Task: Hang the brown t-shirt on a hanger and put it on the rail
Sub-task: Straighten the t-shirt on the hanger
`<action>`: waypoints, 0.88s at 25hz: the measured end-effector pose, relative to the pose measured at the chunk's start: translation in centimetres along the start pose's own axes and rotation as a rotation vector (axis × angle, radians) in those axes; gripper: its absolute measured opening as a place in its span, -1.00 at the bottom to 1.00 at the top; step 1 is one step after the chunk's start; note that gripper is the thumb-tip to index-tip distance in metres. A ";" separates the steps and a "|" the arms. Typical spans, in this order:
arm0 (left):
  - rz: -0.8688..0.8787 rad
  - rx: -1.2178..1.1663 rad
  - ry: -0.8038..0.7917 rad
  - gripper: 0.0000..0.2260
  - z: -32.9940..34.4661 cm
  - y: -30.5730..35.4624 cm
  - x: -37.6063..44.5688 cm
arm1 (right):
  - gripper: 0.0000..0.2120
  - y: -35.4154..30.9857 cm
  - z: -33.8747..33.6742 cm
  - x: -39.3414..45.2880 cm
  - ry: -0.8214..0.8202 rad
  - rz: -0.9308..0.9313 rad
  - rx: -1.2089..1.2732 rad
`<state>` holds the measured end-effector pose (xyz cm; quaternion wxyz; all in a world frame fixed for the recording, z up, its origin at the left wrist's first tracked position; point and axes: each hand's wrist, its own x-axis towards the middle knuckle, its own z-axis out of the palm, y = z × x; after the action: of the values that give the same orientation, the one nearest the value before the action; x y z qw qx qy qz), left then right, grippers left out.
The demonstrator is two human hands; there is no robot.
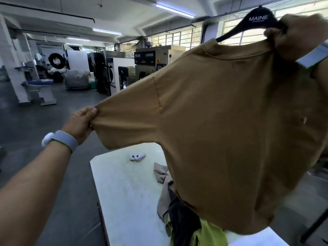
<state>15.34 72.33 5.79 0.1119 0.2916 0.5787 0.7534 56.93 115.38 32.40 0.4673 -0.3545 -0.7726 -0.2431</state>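
Observation:
The brown t-shirt [221, 125] hangs spread out in front of me, filling the right half of the view. A black hanger [255, 20] marked MAINE sits inside its neck, its top and left arm showing above the collar. My right hand [298, 38] is closed around the hanger and the collar at the upper right. My left hand [83, 121] pinches the hem of the left sleeve and holds it stretched out to the left. No rail is visible.
Below lies a white table [124, 192] with a pile of clothes [184, 219] in beige, dark blue and yellow-green, plus a small white item [137, 156]. Large laundry machines [150, 66] line the back of the room. A laundry cart [77, 79] stands on the grey floor.

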 end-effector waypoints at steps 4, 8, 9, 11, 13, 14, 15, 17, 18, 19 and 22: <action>-0.147 -0.218 0.162 -0.87 1.7 2.9 2.0 | -0.40 -0.2 0.2 -1.3 0.119 -0.005 0.075; -0.154 -0.375 0.219 -0.93 -0.2 2.8 2.4 | -0.34 -3.3 1.0 -1.5 0.235 0.100 0.128; -0.154 -0.432 0.217 -0.92 -0.4 2.3 2.3 | -0.36 -3.2 1.0 -1.7 0.224 0.086 0.140; -0.121 -0.429 0.199 -0.69 -2.5 1.4 2.9 | -0.40 -3.5 1.2 -2.3 0.166 0.038 0.154; -0.125 -0.257 0.231 -0.61 -1.6 1.3 3.7 | -0.44 -3.5 1.2 -2.9 0.111 0.004 0.161; -0.174 -0.161 0.181 -0.62 -1.2 1.1 4.7 | -0.44 -3.5 1.1 -3.0 0.104 0.011 0.160; -0.237 -0.053 0.122 -0.69 -0.5 1.1 5.0 | -0.44 -3.7 0.8 -3.1 0.106 0.024 0.170; -0.296 0.143 0.051 -0.76 0.2 0.3 5.3 | -0.43 -4.1 0.5 -2.8 0.126 0.030 0.193; -0.284 0.245 -0.047 -0.75 1.2 -0.1 4.5 | -0.43 -4.3 0.6 -2.7 0.135 0.024 0.201; -0.219 0.419 -0.163 -0.69 1.8 -1.5 4.1 | -0.45 -4.7 0.6 -2.5 0.151 0.012 0.208; 0.095 0.861 -0.330 -0.25 8.6 -2.9 0.7 | -0.51 -5.8 1.5 -1.7 0.268 -0.003 0.186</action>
<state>19.18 80.53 4.73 0.0367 0.4535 0.7994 0.3925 52.10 112.21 29.90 0.5967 -0.2730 -0.7228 -0.2166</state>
